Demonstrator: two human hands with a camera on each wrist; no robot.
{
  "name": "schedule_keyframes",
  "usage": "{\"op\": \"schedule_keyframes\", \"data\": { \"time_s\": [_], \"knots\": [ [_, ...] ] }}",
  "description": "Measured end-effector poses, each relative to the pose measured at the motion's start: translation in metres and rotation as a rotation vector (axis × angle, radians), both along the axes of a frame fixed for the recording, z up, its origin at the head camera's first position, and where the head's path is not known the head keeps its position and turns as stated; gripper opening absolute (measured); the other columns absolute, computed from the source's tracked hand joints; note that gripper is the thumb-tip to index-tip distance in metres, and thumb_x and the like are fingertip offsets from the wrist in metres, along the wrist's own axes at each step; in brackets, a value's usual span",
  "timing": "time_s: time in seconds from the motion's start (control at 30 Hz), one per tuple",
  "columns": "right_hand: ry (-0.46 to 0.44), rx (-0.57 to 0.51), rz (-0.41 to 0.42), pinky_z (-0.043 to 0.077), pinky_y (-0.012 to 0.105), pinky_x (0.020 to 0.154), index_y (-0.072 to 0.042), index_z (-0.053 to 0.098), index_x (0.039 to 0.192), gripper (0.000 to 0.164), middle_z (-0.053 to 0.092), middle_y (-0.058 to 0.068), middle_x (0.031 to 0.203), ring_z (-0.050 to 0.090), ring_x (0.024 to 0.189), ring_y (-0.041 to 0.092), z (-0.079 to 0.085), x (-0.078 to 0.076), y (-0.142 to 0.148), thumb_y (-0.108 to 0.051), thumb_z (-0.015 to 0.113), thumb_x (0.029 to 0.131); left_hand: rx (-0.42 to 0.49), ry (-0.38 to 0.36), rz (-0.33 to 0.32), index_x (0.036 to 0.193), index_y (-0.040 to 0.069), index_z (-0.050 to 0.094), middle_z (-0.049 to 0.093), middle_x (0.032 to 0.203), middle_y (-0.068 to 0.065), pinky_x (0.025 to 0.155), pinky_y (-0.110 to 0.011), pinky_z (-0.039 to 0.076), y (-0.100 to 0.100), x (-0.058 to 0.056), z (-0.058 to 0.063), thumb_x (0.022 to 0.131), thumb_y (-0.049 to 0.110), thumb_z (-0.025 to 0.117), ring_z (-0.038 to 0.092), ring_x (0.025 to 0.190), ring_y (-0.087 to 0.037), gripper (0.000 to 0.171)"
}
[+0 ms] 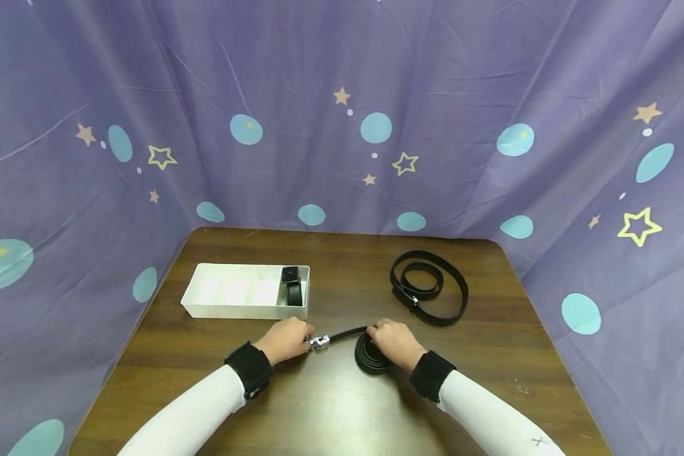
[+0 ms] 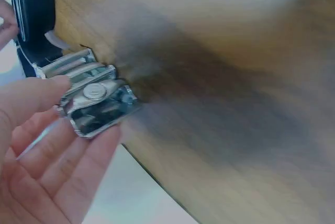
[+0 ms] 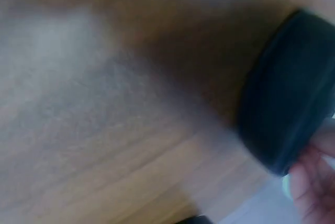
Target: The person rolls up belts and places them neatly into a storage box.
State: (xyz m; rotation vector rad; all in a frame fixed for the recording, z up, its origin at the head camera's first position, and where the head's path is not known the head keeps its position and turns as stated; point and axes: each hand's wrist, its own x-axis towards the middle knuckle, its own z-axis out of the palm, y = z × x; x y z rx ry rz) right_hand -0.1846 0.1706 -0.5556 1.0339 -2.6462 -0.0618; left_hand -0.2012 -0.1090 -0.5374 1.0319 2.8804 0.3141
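Observation:
A black belt [image 1: 372, 356] is partly rolled into a coil in front of me, with a short straight length leading left to its silver buckle [image 1: 319, 342]. My left hand [image 1: 287, 340] pinches that buckle between thumb and fingers; in the left wrist view the metal buckle [image 2: 97, 93] shows its underside parts close up. With the fingers of my right hand [image 1: 396, 342] I grip the coil's upper right side, where the strap leaves it. The right wrist view is blurred, but the coil [image 3: 290, 93] shows with fingertips at its lower edge.
A white divided box [image 1: 245, 311] stands at the back left, a rolled black belt [image 1: 294, 292] upright in its right compartment. Another black belt [image 1: 460, 282] lies loosely looped at the back right. The wooden table [image 1: 330, 411] ends at a purple curtain [image 1: 342, 196].

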Motion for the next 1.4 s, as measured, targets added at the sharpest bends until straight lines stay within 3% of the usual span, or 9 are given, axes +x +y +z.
{"op": "schedule_keyframes", "data": {
  "time_s": [0.17,0.3,0.47,0.7,0.8,0.93,1.07,1.2,1.4],
  "knots": [
    [-0.088,-0.148,-0.160,0.050,0.034,0.052,-0.010,0.060,0.076,0.020,0.063,0.002,0.073,0.064,0.065,0.020,-0.002,-0.010,0.005,-0.016,0.079,0.075,0.052,-0.175,0.030,0.072,0.014,0.060,0.052,0.061,0.011,0.049,-0.023,0.037,-0.014,0.031,0.006,0.075,0.014,0.076,0.041,0.053,-0.004,0.016],
    [-0.176,-0.288,-0.203,0.042,0.029,0.048,-0.012,0.054,0.072,0.026,0.057,-0.002,0.065,0.054,0.056,0.012,-0.004,-0.012,-0.002,-0.010,0.080,0.073,0.051,-0.288,-0.020,0.074,0.014,0.059,0.049,0.060,0.013,0.047,-0.019,0.036,-0.001,0.065,0.007,0.076,0.018,0.077,0.041,0.051,0.000,0.018],
    [-0.264,-0.382,-0.212,0.038,0.025,0.048,-0.014,0.052,0.075,0.028,0.052,-0.006,0.061,0.045,0.053,0.007,-0.004,-0.006,-0.019,-0.009,0.079,0.071,-0.010,-0.253,-0.020,0.078,0.015,0.058,0.048,0.062,0.012,0.048,-0.021,0.038,0.039,0.089,0.003,0.077,0.032,0.076,0.043,0.053,-0.002,0.025],
    [-0.383,-0.406,-0.192,0.037,0.021,0.048,-0.014,0.052,0.073,0.024,0.051,-0.007,0.060,0.044,0.052,0.005,0.000,0.007,-0.045,-0.007,0.075,0.074,0.060,-0.158,-0.033,0.075,0.019,0.053,0.045,0.060,0.014,0.048,-0.018,0.035,0.074,0.080,0.002,0.080,0.031,0.075,0.041,0.051,0.000,0.026],
    [-0.402,-0.426,-0.193,0.037,0.020,0.048,-0.015,0.052,0.071,0.024,0.051,-0.008,0.059,0.043,0.052,0.004,0.001,0.009,-0.046,-0.006,0.075,0.073,0.080,-0.133,-0.045,0.091,0.015,0.054,0.049,0.063,0.013,0.049,-0.016,0.036,0.075,0.074,-0.002,0.078,0.028,0.079,0.043,0.053,0.002,0.031],
    [-0.476,-0.463,-0.167,0.038,0.018,0.048,-0.014,0.054,0.072,0.023,0.052,-0.008,0.060,0.044,0.052,0.002,0.004,0.010,-0.039,-0.004,0.074,0.077,0.019,-0.086,-0.015,0.110,0.010,0.055,0.059,0.069,0.006,0.050,-0.022,0.043,0.078,0.072,-0.006,0.076,0.035,0.080,0.056,0.059,-0.003,0.049],
    [-0.570,-0.499,-0.118,0.043,0.017,0.051,-0.010,0.060,0.076,0.015,0.057,-0.005,0.067,0.049,0.054,-0.001,0.010,0.012,-0.030,-0.003,0.073,0.082,-0.042,-0.018,-0.004,0.094,0.013,0.062,0.061,0.071,0.004,0.052,-0.026,0.047,0.082,0.069,-0.004,0.074,0.041,0.081,0.061,0.064,-0.009,0.040],
    [-0.515,-0.500,-0.011,0.047,0.017,0.060,-0.010,0.066,0.081,0.008,0.057,-0.005,0.079,0.053,0.067,0.000,0.015,0.022,-0.021,-0.007,0.073,0.083,-0.048,0.015,0.003,0.084,0.016,0.062,0.063,0.071,0.006,0.052,-0.027,0.047,0.084,0.066,-0.004,0.071,0.044,0.082,0.063,0.065,-0.010,0.036],
    [-0.352,-0.436,0.170,0.048,0.019,0.069,-0.016,0.062,0.088,0.018,0.055,-0.009,0.088,0.053,0.080,0.001,0.006,0.059,-0.012,-0.020,0.077,0.080,-0.019,0.091,-0.008,0.077,0.018,0.064,0.061,0.086,0.003,0.062,-0.027,0.051,0.076,0.066,-0.007,0.062,0.055,0.082,0.060,0.077,-0.011,0.044]
  ]
}}
